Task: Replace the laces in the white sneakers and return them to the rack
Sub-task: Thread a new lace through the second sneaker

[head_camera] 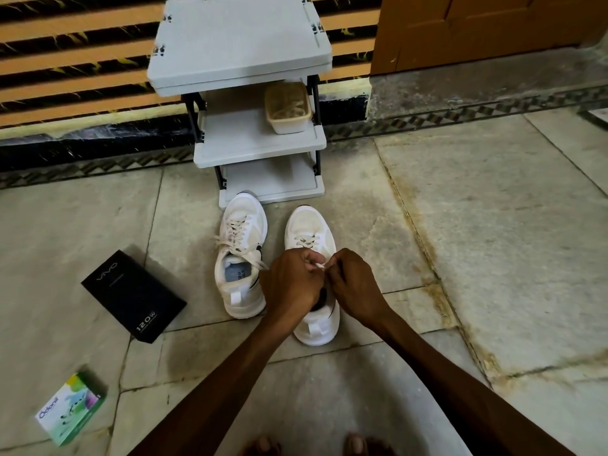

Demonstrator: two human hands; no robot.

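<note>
Two white sneakers stand side by side on the stone floor in front of the grey rack [260,144]. The left sneaker [241,255] is laced, with its lace ends lying loose over its opening. Over the right sneaker [311,232] both my hands work at its throat. My left hand [291,283] and my right hand [353,284] each pinch a piece of white lace [319,265] between them. The hands hide the shoe's upper eyelets and tongue; laces cross its lower eyelets.
A beige tub [288,108] holding laces sits on the rack's middle shelf. A black box [133,296] lies on the floor to the left, a small green and white carton [70,408] nearer me. A wooden door [493,24] is at the back right. My feet [263,445] show at the bottom.
</note>
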